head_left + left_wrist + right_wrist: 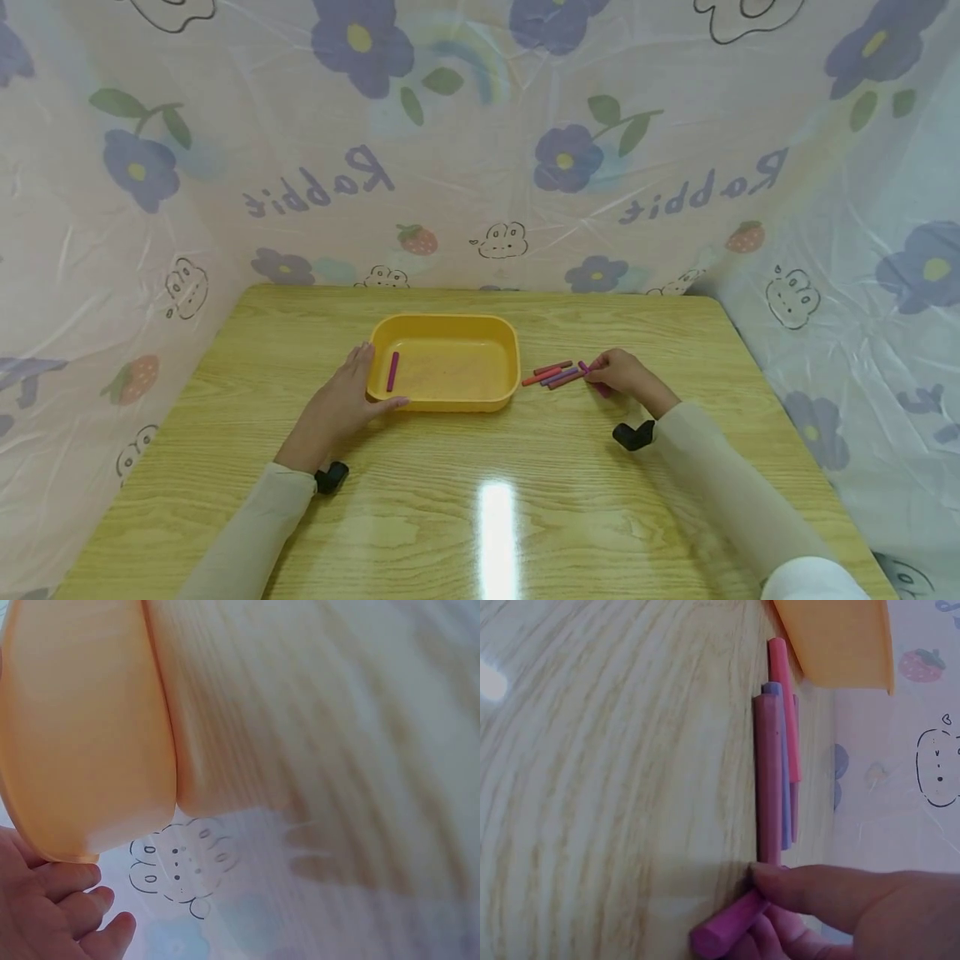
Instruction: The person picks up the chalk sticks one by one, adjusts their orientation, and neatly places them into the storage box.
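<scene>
Magenta crayon (pixel 724 928) right of yellow plastic tray (pixel 461 375), pinched between thumb and fingers of right hand (pixel 621 375); ends poke out either side of grip. Loose crayons (pixel 767 772), red, purple and two brownish, bunched on wood-grain table (pixel 420 483) between grip and tray. Left hand (pixel 339 406) spread round tray's near left corner, thumb along near wall. Second magenta stick (pixel 392 372) inside tray, left end, near that hand.

Here's the left arm in its long beige fabric sleeve (pixel 243 533), angling towards one o'clock, left hand (pixel 337 404) spread wide, thumb (pixel 388 404) out at three; the similarly sleeved right arm (pixel 738 487) slants towards half past ten, right hand (pixel 628 377) pinching.
</scene>
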